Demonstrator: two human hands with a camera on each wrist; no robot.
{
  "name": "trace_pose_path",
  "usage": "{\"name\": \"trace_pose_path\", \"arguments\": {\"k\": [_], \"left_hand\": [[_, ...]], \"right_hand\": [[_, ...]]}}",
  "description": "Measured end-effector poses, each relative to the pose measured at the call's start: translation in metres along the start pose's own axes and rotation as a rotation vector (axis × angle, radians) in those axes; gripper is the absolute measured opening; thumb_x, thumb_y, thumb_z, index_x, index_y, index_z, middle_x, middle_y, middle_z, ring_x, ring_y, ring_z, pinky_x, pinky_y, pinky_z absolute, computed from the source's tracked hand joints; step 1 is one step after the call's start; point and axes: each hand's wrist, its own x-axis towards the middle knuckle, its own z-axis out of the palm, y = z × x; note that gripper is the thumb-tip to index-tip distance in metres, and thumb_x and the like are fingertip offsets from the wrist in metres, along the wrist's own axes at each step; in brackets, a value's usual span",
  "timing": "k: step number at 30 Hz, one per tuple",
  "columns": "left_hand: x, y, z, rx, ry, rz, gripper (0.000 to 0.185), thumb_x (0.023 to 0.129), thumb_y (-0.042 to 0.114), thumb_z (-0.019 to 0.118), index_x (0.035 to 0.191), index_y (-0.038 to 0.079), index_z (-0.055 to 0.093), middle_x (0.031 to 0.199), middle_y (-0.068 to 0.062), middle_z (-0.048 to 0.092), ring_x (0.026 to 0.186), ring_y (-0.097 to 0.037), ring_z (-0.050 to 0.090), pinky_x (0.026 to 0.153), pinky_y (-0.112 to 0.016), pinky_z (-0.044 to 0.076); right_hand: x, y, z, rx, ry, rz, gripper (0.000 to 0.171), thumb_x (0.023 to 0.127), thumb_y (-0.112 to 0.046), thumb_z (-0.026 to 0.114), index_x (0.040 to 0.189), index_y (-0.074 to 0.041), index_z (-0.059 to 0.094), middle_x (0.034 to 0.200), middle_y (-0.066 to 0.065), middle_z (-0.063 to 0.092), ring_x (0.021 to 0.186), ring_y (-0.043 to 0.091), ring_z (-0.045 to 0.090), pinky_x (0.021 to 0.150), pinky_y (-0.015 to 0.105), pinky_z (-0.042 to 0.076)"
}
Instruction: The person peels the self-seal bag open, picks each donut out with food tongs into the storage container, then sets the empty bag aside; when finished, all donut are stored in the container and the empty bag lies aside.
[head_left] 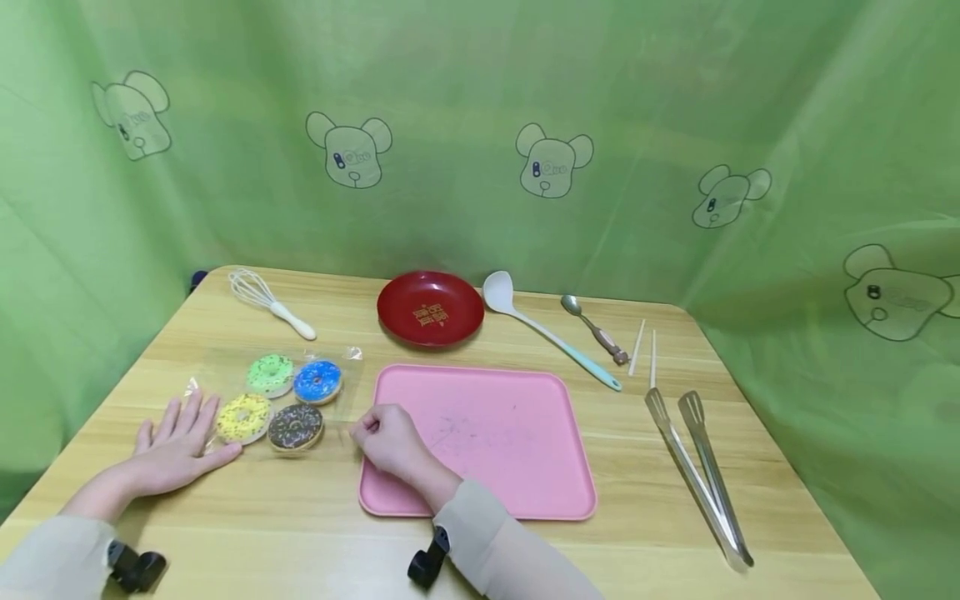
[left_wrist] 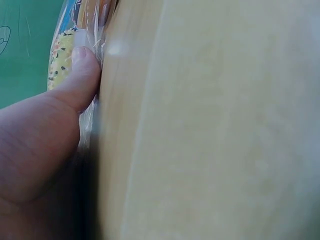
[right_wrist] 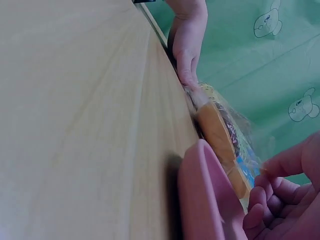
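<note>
Green curtain (head_left: 450, 225) backs the table (head_left: 262, 533); at left, the flat, spread left hand (head_left: 176, 446) presses a clear doughnut bag (head_left: 340, 410), the right hand (head_left: 393, 442) pinching its right edge; hard pulling could tear it.

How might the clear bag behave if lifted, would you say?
The bag is probably floppy, as it looks thin and wrinkled. It would likely sag around the four donuts inside and, being shiny, may feel slippery.

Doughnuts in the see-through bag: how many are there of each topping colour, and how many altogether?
Green doughnut: 1
Blue doughnut: 1
Yellow doughnut: 1
Dark brown doughnut: 1
Total: 4 doughnuts
</note>
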Motion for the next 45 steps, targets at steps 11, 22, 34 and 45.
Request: {"name": "trace_pose_path", "arguments": {"k": [11,22,34,45], "left_hand": [[0.006,-0.007,0.002,0.026,0.033,0.014,0.091,0.092,0.056,0.043,0.146,0.001,-0.005,0.147,-0.027,-0.018,0.128,-0.049,-0.023,0.090,-0.071,-0.021],[0.000,-0.007,-0.004,0.028,-0.030,-0.017,0.094,0.091,0.058,0.041,0.145,0.001,-0.010,0.145,-0.028,-0.023,0.126,-0.049,-0.027,0.088,-0.072,-0.021],[-0.001,-0.006,0.005,-0.003,-0.006,-0.010,0.092,0.092,0.055,0.044,0.145,0.000,-0.007,0.146,-0.028,-0.021,0.127,-0.049,-0.026,0.087,-0.072,-0.021],[0.001,-0.004,0.005,0.006,-0.003,-0.016,0.092,0.091,0.055,0.044,0.145,0.001,-0.006,0.146,-0.028,-0.019,0.128,-0.050,-0.024,0.088,-0.072,-0.021]], "right_hand": [[-0.002,0.004,-0.009,0.090,-0.006,0.015,0.008,0.084,-0.007,0.065,0.077,-0.005,0.062,0.060,0.000,0.053,0.042,0.009,0.043,0.035,0.020,0.038],[0.022,-0.008,-0.002,0.014,-0.059,-0.026,0.010,0.082,-0.014,0.071,0.079,-0.008,0.063,0.067,-0.001,0.056,0.051,0.009,0.048,0.044,0.023,0.046],[0.026,-0.016,0.011,-0.185,-0.018,-0.008,0.019,0.078,-0.005,0.068,0.062,-0.009,0.058,0.058,-0.002,0.054,0.053,0.010,0.049,0.050,0.019,0.044],[0.031,-0.006,0.005,0.088,0.028,0.109,0.011,0.074,0.004,0.067,0.070,-0.006,0.062,0.061,0.004,0.056,0.048,0.012,0.048,0.042,0.020,0.040]]}}
